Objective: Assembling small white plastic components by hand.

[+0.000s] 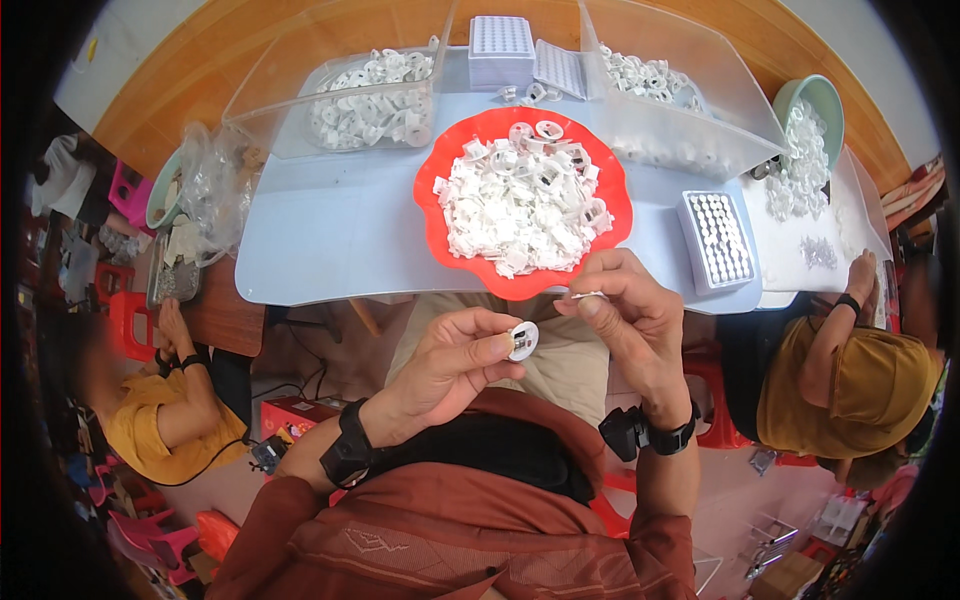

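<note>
My left hand (pixel 452 362) pinches a small round white plastic part (pixel 522 341) between thumb and fingers, its face with dark and metallic bits turned up. To its right, my right hand (pixel 628 315) holds a thin white plastic piece (pixel 588 294) by the fingertips; its exact shape is hard to make out. The two parts are apart, both over my lap at the table's near edge. Just beyond my hands, a red scalloped bowl (pixel 424 205) is heaped with white plastic pieces (pixel 515 215), several round ones with dark insides lying toward its far side.
Clear bins with white parts, left (pixel 280 115) and right (pixel 740 130), stand on the blue table (pixel 330 235). A stack of white trays (pixel 502 60) sits between them. A filled white tray (pixel 716 243) lies at right. Co-workers sit on the left (pixel 165 425) and right (pixel 840 390).
</note>
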